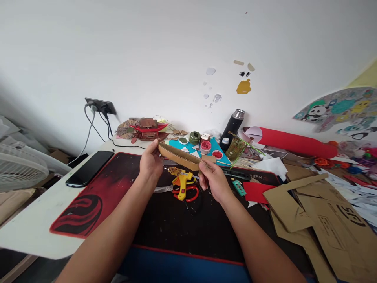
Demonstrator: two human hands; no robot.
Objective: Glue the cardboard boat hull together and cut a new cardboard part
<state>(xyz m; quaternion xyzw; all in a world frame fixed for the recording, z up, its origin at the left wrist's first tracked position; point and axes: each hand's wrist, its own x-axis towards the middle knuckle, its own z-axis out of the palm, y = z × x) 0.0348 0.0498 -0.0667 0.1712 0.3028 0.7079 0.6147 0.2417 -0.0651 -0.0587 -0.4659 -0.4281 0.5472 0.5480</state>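
Note:
Both hands hold a long brown cardboard boat-shaped piece (pixel 178 156) up above the desk mat. My left hand (pixel 150 162) pinches its left end with thumb and fingers. My right hand (pixel 213 177) grips its right end, where a small cardboard tab sticks out. Below the piece, on the mat, lie a yellow glue gun (pixel 182 181) and red-handled scissors (pixel 188 194).
A black and red desk mat (pixel 97 200) covers the white table. A phone (pixel 90 168) lies at the left, paint pots (pixel 205 147) and a black flask (pixel 233 124) stand behind, a red paper roll (pixel 294 142) and cardboard sheets (pixel 324 220) fill the right. A fan (pixel 17 167) sits far left.

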